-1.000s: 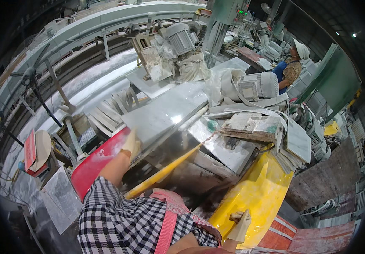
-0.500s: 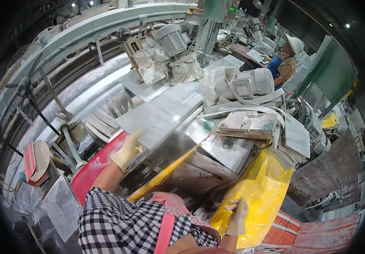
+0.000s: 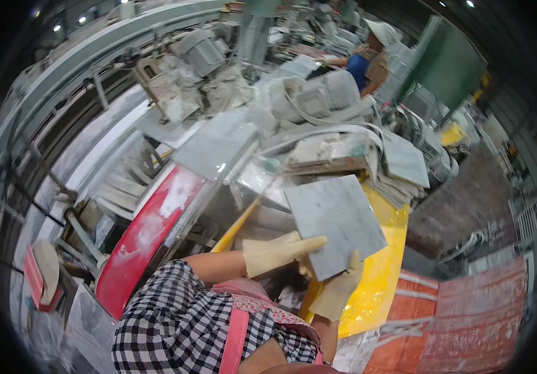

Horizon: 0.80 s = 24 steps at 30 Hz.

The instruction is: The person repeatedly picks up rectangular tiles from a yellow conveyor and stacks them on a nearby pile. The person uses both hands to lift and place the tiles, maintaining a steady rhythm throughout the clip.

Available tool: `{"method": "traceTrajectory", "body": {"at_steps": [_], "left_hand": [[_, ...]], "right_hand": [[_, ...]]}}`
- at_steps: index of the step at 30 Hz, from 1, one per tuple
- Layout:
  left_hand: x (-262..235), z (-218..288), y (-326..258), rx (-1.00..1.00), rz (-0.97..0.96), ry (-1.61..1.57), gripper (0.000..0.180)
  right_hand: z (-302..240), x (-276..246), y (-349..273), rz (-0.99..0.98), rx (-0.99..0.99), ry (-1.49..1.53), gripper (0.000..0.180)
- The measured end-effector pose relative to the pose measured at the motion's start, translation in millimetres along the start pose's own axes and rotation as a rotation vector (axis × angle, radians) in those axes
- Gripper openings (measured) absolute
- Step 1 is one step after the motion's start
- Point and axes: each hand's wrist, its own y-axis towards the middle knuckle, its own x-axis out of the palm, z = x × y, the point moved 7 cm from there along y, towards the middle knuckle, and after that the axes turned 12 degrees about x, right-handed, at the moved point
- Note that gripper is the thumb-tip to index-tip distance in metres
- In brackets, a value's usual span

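Note:
A square grey-white stone tile (image 3: 336, 219), faintly veined, is held up in front of me, above the yellow sheet (image 3: 377, 293). My left hand (image 3: 287, 252), in a cream glove, grips its left lower edge with the thumb lying on its face. At the lower right edge my right hand (image 3: 342, 288), gloved alike, has its thumb on the face; the fingers behind are hidden. Another wet grey slab (image 3: 220, 144) lies on the machine bed, beyond the red panel (image 3: 150, 240).
A motor (image 3: 327, 93) stands past a pile of boards and hoses. Stacked tiles (image 3: 405, 159) lie to the right. A yellow bar (image 3: 237, 225) slants below the bed. At far right a person (image 3: 368, 62) in a white hat works. Orange-striped sheeting (image 3: 468, 311) covers the lower right.
My left hand has left the bed and come right to the tile. The tile is now raised between both hands; my right hand has moved up from low over the yellow sheet. The view has shifted right.

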Motion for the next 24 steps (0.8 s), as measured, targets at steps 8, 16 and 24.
{"method": "traceTrajectory", "body": {"at_steps": [8, 16, 24], "left_hand": [[-48.6, -48.8, 54.8, -0.307, 0.042, -0.233, 0.071], [48.8, -56.9, 97.7, -0.316, -0.06, -0.196, 0.057], [68.6, -44.5, 97.6, -0.223, -0.272, -0.356, 0.048]], "right_hand": [[-81.4, -95.9, -57.2, 0.285, -0.15, -0.004, 0.056], [-64.9, -142.2, -90.6, 0.385, -0.052, -0.001, 0.053], [-78.2, -138.7, -73.0, 0.395, -0.108, 0.126, 0.058]]}}
